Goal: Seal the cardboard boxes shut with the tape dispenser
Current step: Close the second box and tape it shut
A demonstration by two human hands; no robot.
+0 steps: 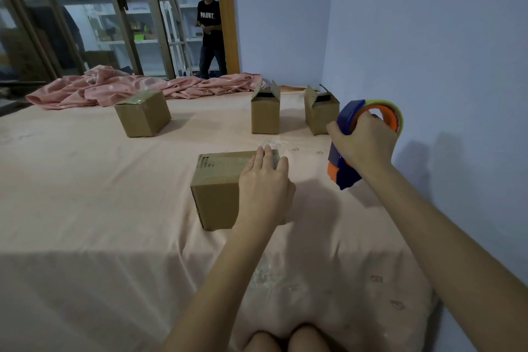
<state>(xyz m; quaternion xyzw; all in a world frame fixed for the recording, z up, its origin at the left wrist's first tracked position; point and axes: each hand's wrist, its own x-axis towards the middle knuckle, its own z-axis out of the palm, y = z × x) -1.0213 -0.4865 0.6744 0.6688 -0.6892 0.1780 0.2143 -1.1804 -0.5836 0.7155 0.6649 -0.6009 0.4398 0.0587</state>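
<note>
The left hand (264, 177) is lying flat, fingers straight, on the near box (220, 188), which looks closed; the right hand (364, 143) is gripping the dispenser (343, 157) raised just right of it. Beyond it, one box (143, 113) is looking taped, while two boxes (265, 111) (320, 113) are standing open, unsealed.

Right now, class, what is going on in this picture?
A person kneeling on a bed is taping cardboard boxes. The left hand rests flat on the near box, its flaps closed. The right hand holds a tape dispenser in the air, off to the box's right. Farther back, one box looks closed, and two boxes still have flaps open.
</note>
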